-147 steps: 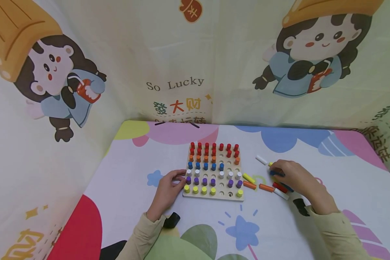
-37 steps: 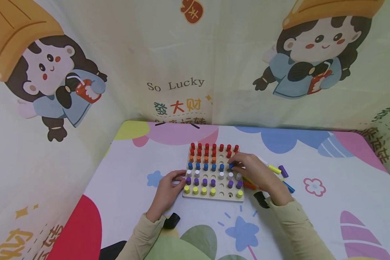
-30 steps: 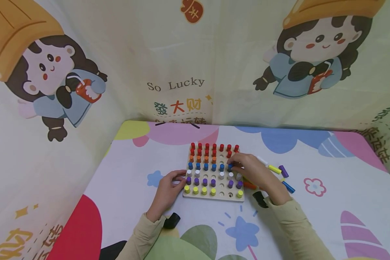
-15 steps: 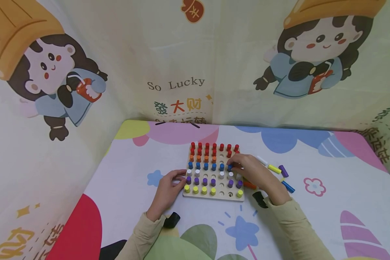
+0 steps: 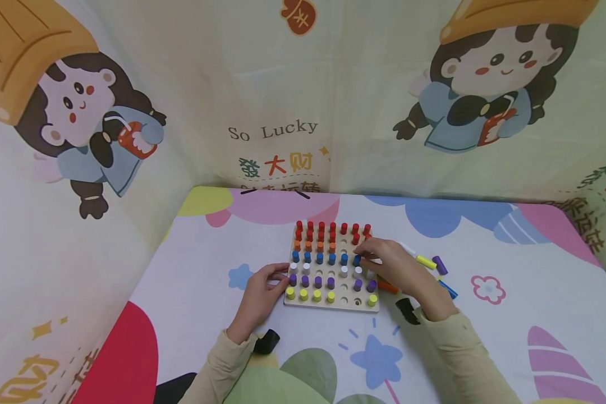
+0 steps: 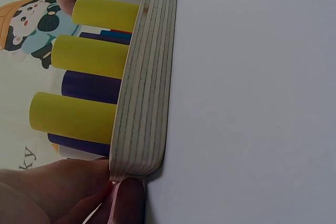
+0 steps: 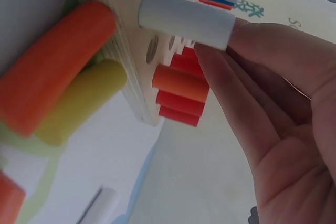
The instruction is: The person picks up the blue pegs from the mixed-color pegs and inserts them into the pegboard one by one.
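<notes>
A wooden pegboard (image 5: 333,306) bears rows of coloured pegs: red, orange, blue, white, purple and yellow. My right hand (image 5: 401,272) reaches over its right side, thumb and fingertips pinching a blue peg (image 5: 357,260) at the blue row's sixth spot. In the right wrist view a white peg (image 7: 186,19) covers the fingertips of the right hand (image 7: 283,98), hiding the blue one. My left hand (image 5: 260,294) grips the board's left edge; in the left wrist view its fingers (image 6: 58,184) meet the near corner, beside the yellow pegs (image 6: 73,114).
Loose pegs lie right of the board: purple (image 5: 440,265), yellow (image 5: 426,262), white (image 5: 407,249) and blue (image 5: 448,289). An orange peg (image 7: 58,66) and a yellow peg (image 7: 81,103) lie close along the board's right edge. Several holes, such as one in the yellow row (image 5: 344,301), hold no peg.
From the loose pegs, my right hand has moved left to the board with a blue peg, now lower in the blue row. Over the last second it barely moves. The left hand stays put.
</notes>
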Demonstrator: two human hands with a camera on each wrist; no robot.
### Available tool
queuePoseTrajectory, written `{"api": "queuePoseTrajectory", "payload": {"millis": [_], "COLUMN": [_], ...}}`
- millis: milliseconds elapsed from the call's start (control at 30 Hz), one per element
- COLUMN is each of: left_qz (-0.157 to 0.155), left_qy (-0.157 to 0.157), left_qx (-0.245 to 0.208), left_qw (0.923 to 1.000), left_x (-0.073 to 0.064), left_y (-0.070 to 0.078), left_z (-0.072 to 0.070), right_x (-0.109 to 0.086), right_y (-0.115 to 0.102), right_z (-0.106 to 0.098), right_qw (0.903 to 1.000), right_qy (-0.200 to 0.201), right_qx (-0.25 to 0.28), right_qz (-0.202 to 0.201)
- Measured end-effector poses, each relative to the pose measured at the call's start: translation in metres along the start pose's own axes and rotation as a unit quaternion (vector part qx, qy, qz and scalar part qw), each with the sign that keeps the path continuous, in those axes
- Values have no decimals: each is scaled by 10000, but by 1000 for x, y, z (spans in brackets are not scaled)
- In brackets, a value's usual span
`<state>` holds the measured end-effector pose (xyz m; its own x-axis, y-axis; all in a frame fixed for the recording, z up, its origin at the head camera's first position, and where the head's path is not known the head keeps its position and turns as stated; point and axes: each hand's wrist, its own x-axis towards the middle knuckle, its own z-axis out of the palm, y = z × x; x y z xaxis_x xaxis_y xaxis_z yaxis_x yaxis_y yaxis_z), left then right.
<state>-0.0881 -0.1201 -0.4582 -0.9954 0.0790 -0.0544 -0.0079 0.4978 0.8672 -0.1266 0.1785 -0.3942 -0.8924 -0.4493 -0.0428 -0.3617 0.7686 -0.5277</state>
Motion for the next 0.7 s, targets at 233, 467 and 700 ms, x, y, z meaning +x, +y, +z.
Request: {"api": "queuePoseTrajectory", "payload": {"millis": [233,467,700], "left_qz": [31,23,75], "left_qy": [29,36,57], "left_qx": [36,42,28], "left_qw": [10000,10000,10000], "left_x": [0,-1,-2], "left_y": [1,2,2], "left_z": [0,0,0], "right_x": [-15,-27,-41], "right_y": [5,11,22], "right_z": [-6,-16,-23], "right_qw": [9987,9981,9974], "right_qy": [366,480,570], "right_qx": [31,-162,-333], "right_qz": [-357,-358,-283]}}
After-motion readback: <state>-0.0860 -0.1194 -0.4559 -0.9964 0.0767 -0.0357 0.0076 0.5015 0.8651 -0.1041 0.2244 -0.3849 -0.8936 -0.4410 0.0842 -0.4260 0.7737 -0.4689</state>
